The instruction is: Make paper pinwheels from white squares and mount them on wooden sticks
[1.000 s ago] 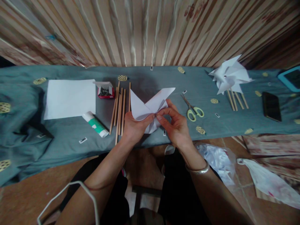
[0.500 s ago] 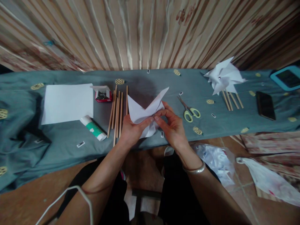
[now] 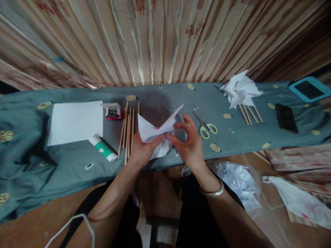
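A white paper pinwheel [image 3: 161,131], its points folded and standing up, is held low over the table in front of me. My left hand [image 3: 142,148] grips it from the left, thumb pressed at the folded middle. On the other side my right hand [image 3: 190,143] has its thumb at the middle and its index fingertip against the right-hand blade; its other fingers are raised. What lies under the thumbs is too small to make out. Wooden sticks [image 3: 128,132] lie just left of my left hand, and scissors with light green handles [image 3: 205,128] lie right of my right hand.
White paper sheets [image 3: 76,121], a small red box of metal pins [image 3: 113,112] and a green-and-white tube [image 3: 103,148] are on the left. To the right are finished pinwheels [image 3: 240,90] on sticks, a phone [image 3: 286,119] and a blue-framed device [image 3: 310,89]. Plastic bags [image 3: 238,184] rest on the floor.
My right fingers have lifted and spread a little away from the paper, while its thumb stays at the middle. The view has tilted up slightly, so the table sits lower.
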Motion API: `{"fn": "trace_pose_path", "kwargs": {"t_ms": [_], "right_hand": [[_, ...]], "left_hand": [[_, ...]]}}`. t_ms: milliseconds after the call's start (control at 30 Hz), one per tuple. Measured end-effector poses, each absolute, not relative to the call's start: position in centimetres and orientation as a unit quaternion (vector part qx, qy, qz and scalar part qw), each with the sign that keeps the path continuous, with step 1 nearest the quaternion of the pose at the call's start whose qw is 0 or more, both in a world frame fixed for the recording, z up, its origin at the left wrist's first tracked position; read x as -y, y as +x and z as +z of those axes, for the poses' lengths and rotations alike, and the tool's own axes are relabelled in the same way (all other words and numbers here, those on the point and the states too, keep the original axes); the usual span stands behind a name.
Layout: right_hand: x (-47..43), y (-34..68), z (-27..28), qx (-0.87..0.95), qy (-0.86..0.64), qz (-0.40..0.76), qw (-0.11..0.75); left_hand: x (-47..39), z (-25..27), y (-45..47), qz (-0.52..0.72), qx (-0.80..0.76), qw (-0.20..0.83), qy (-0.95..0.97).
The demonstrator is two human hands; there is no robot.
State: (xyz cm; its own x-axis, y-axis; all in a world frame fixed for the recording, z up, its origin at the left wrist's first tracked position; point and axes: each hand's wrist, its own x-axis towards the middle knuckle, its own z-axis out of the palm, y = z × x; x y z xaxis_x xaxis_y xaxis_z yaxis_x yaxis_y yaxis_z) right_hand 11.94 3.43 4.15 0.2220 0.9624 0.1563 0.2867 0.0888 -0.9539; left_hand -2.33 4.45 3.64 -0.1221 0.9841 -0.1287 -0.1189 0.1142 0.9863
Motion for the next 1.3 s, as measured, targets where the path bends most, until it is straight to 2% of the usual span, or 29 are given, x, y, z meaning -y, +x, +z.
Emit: {"fn": "trace_pose_path", "kwargs": {"t_ms": [133, 433, 733, 1300], "right_hand": [[-3.7, 12.7, 4.2, 0.548, -0.584, 0.321, 0.506], [-4.1, 15.1, 5.1, 0.563, -0.546, 0.454, 0.423], [-4.1, 14.5, 5.0, 0.529, -0.52, 0.51, 0.435], [-3.9, 13.5, 4.4, 0.489, -0.531, 0.52, 0.457]], "left_hand": [[-4.4, 3.7, -2.4, 0.512, -0.535, 0.527, 0.417], [-4.0, 4.3, -2.3, 0.489, -0.526, 0.54, 0.44], [-4.1, 4.6, -2.4, 0.468, -0.533, 0.56, 0.428], [-4.0, 4.7, -2.4, 0.465, -0.559, 0.526, 0.44]]}}
